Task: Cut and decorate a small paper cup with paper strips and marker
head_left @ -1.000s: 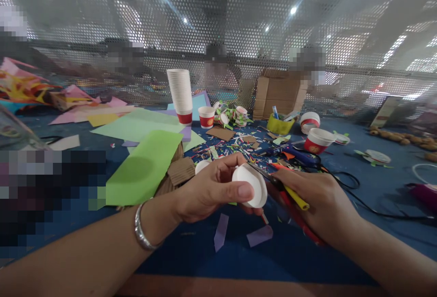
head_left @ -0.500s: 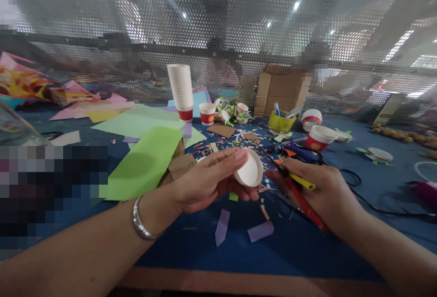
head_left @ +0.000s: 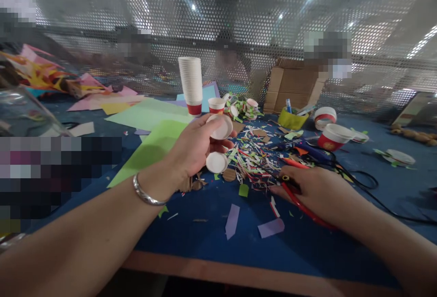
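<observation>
My left hand [head_left: 200, 144], with a silver bangle at the wrist, pinches a shallow white paper cup base [head_left: 221, 126] between thumb and fingers. Just below that hand, a second white paper disc [head_left: 216, 163] lies near a round brown cardboard piece [head_left: 229, 175]. My right hand [head_left: 312, 192] is closed around red-handled scissors [head_left: 303, 208]; their handles are spread, and the dark blades are hard to make out against the scraps. Paper shreds [head_left: 251, 158] in white, red and green lie between my hands.
Behind stand a stack of paper cups [head_left: 190, 81], a yellow-green holder [head_left: 292, 118] and a cardboard box [head_left: 293, 85]. A red-and-white cup [head_left: 332, 137] and a blue tool [head_left: 312, 150] with a black cord are at right. Green paper [head_left: 150, 151] spreads at left.
My left hand has moved up and left with the cup base, away from the scissors, revealing the white disc below. The scissors' handles are spread wider. The view has shifted slightly.
</observation>
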Tool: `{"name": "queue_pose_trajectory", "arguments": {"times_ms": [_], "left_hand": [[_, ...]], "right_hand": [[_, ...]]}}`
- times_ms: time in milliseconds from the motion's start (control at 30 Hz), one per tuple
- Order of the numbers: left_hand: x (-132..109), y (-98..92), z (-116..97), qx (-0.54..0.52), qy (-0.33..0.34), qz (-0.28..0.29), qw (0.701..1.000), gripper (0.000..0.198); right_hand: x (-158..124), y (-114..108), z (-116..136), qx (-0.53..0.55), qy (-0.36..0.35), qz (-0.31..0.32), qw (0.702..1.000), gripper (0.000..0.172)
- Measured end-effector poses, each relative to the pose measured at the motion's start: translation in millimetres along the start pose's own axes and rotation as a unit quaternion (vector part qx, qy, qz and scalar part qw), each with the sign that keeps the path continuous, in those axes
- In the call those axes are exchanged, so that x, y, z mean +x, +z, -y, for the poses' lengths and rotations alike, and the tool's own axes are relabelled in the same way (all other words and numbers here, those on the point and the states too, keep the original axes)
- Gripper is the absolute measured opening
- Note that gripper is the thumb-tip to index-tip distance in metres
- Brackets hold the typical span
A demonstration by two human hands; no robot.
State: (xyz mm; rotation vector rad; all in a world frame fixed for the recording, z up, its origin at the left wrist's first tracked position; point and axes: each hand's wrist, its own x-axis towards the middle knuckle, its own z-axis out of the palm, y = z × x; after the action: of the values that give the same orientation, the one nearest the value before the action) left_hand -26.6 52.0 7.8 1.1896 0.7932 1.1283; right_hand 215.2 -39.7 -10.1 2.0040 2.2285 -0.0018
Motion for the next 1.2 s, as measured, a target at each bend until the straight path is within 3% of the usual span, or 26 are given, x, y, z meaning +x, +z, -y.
{"name": "queue_pose_trajectory", "arguments": {"times_ms": [100,167,267,433,500,600,800,900,967,1033,1133,1200], "left_hand": [[1,-5.2,-2,0.068,0.012,-0.003,0.998,0.019],[1,-10.6,-6,0.191,0.049,0.016,0.98,0.022],[0,-17.5,-12,0.396,0.116,0.057,0.909,0.028],[-4,-18.6,-16,0.608,0.08,0.193,0.766,0.026],[-4,-18.7,-16,0.628,0.073,0.204,0.747,0.025],[-3,-21.3,-16,0.631,0.066,0.209,0.744,0.025],[-2,-25.6,-18,0.612,0.084,0.202,0.76,0.028],[-4,-20.6,-16,0.517,0.107,0.164,0.833,0.026],[-6,-14.0,-13,0.397,0.077,0.154,0.901,0.028],[-10,-5.9,-7,0.285,0.036,0.135,0.948,0.03],[-16,4.9,3,0.196,0.016,0.112,0.974,0.026],[-19,9.4,9,0.156,-0.018,0.1,0.982,0.035]], "right_hand": [[-1,0,0,0.007,-0.018,-0.002,1.0,0.037],[-1,0,-2,0.024,-0.032,-0.009,0.999,0.034],[-1,1,-4,0.042,-0.044,-0.016,0.998,0.031],[-3,2,-7,0.032,-0.043,-0.008,0.999,0.031],[-4,2,-8,0.033,-0.046,-0.001,0.998,0.031],[-4,2,-8,0.032,-0.043,0.006,0.999,0.03],[-5,1,-10,0.016,-0.052,-0.025,0.998,0.03],[-6,2,-11,0.008,-0.057,-0.043,0.997,0.031],[-6,2,-12,0.003,-0.058,-0.043,0.997,0.032],[-7,2,-13,0.005,-0.058,-0.033,0.998,0.035],[-8,0,-12,0.013,-0.052,-0.011,0.999,0.037],[-8,-2,-11,0.015,-0.048,-0.003,0.999,0.036]]}}
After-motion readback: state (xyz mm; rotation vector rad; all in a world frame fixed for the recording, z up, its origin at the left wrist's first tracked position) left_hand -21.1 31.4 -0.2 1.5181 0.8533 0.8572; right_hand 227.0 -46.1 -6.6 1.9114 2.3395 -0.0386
